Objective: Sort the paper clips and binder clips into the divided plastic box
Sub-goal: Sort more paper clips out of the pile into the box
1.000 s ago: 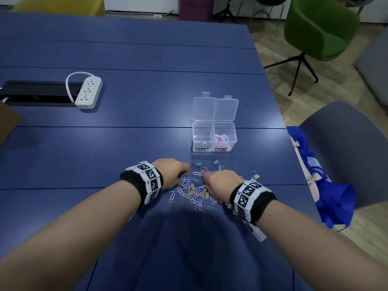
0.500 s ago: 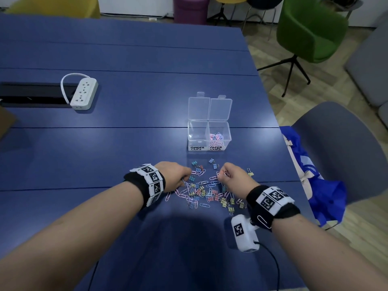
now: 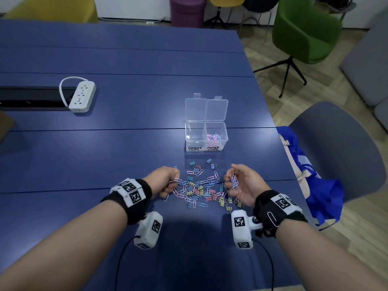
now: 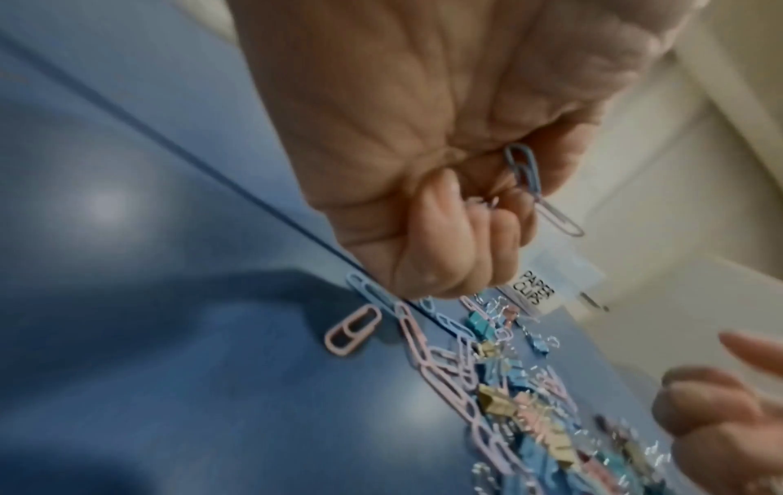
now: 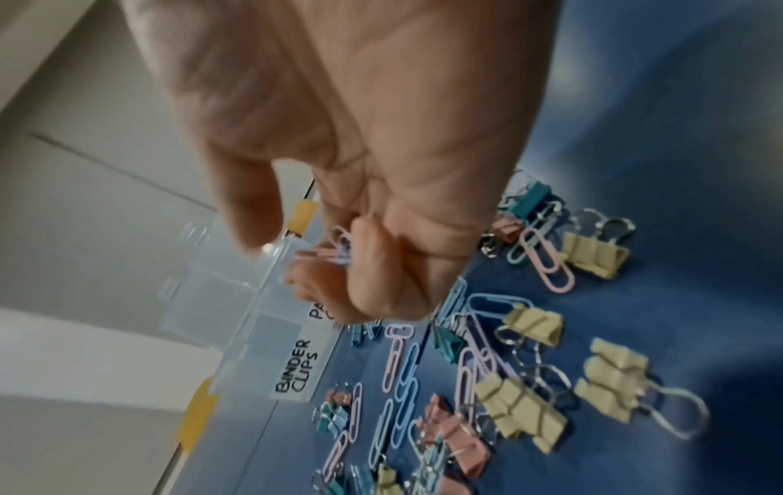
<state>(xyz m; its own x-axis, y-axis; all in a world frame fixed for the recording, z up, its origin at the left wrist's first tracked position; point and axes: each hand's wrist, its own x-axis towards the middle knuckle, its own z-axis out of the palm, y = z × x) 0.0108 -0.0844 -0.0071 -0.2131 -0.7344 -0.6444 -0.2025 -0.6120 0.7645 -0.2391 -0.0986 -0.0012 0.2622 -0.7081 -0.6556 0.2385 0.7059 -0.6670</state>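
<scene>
A clear divided box (image 3: 206,137) stands open on the blue table; its right cell, labelled PAPER CLIPS, holds pink and blue paper clips (image 3: 213,137), and the BINDER CLIPS cell looks empty. In front of it lies a mixed pile of clips (image 3: 201,189). My left hand (image 3: 165,180) is curled at the pile's left edge, pinching blue paper clips (image 4: 529,181). My right hand (image 3: 241,183), lifted at the pile's right edge, holds a bunch of paper clips (image 3: 233,181) in curled fingers (image 5: 372,268). One clip (image 3: 272,219) clings to my right wristband.
A white power strip (image 3: 82,96) lies at the far left beside a black cable slot (image 3: 31,98). A grey chair (image 3: 336,148) with a blue bag (image 3: 310,177) stands past the table's right edge. A green chair (image 3: 304,28) stands farther back.
My right hand has come up off the pile and turned palm-inward with a bunch of paper clips. The left hand stays at the pile's left side, closed on clips.
</scene>
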